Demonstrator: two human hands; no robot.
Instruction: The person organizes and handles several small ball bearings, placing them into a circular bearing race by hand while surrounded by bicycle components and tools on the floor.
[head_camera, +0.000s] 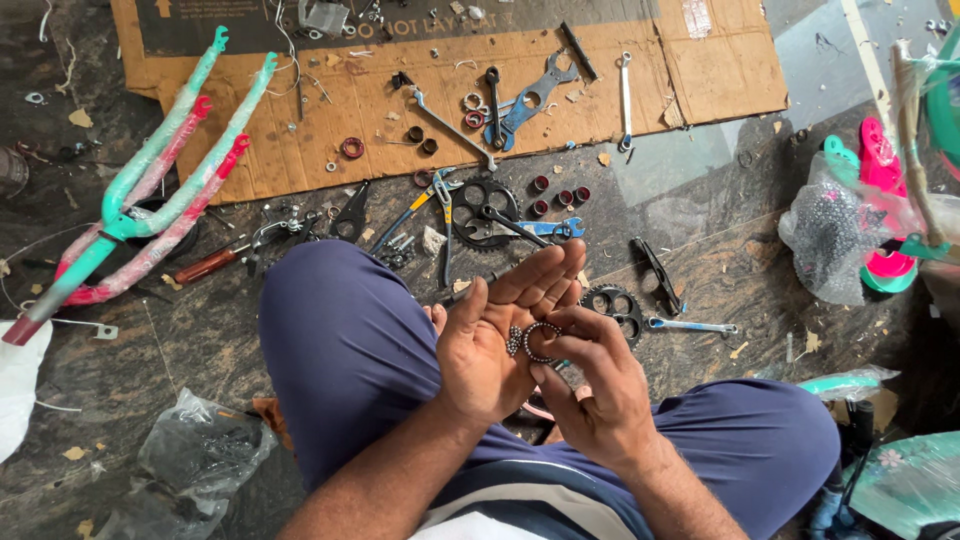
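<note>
Beyond your knees lies a flattened brown cardboard box (450, 90) with dark printed panels and a pale label (697, 17) at its far right corner, while right of it sits a clear plastic bag (835, 235), and below its left end a crumpled one (195, 460).

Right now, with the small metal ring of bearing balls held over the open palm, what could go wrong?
1. The small metal ring of bearing balls is pinched only by the right hand fingertips; it may slip off the left hand palm.
2. The loose cluster of steel balls on the palm could roll off.
3. Anything dropped might get lost on the dark stone floor among scattered tools and debris.
</note>
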